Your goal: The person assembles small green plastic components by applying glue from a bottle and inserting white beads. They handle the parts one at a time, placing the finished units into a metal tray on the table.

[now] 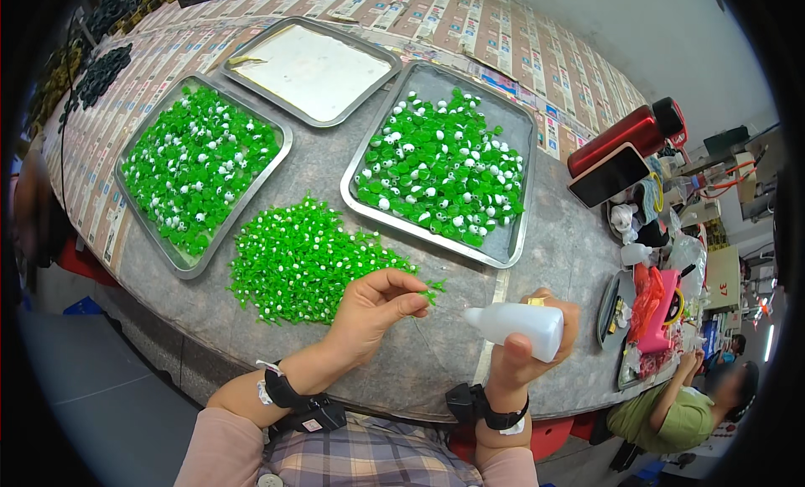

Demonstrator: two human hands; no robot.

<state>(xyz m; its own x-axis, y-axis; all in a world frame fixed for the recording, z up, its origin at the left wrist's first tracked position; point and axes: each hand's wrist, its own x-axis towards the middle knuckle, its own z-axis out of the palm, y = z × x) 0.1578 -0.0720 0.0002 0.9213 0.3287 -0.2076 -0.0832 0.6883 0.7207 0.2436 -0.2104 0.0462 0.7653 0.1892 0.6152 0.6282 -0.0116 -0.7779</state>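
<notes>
My left hand [373, 311] has thumb and forefinger closed on a small green plastic piece [431, 293] just right of a loose pile. That pile of small green pieces with white spots [306, 265] lies directly on the table beyond my left wrist. In my right hand [563, 323] is a translucent white squeeze bottle [528, 326], tilted so its nozzle points left toward the green piece. Nozzle and piece are apart. Some fingers of the right hand are hidden behind the bottle.
Two metal trays, one on the left [283, 156] and one beyond my hands [348, 185], hold green pieces and white eye-like balls. A white-lined tray [323, 72] stands farther back. At right are a red bottle [620, 141], a phone [610, 175], a pink tool [662, 315] and another person [671, 416].
</notes>
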